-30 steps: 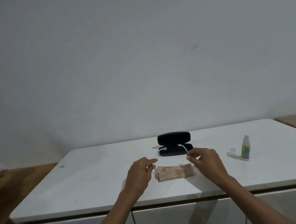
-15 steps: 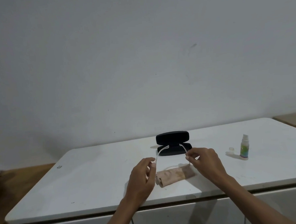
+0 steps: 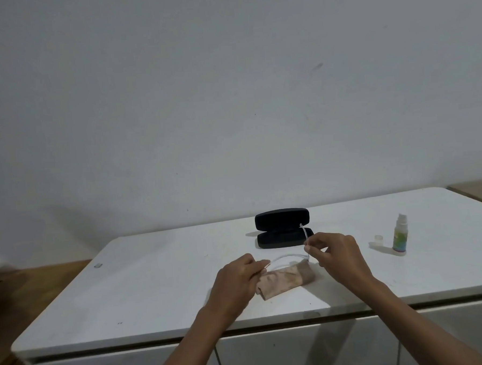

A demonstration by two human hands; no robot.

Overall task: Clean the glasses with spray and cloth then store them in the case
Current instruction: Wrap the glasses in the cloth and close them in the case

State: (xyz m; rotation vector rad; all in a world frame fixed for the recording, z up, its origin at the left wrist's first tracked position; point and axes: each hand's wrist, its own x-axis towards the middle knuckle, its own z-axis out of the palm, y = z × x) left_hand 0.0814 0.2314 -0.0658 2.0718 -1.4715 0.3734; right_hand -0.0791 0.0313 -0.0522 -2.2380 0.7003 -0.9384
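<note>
The pale glasses are pinched at each end by the left hand and right hand above the cloth, near the open case.

Matt black case — smooth white tabletop — soft crumpled tan cloth.

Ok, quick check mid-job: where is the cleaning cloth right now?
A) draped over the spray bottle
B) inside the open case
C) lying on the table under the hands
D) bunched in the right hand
C: the cloth lies crumpled on the table in front of the open case, below the glasses that the left hand and right hand pinch; neither hand holds it.
</note>
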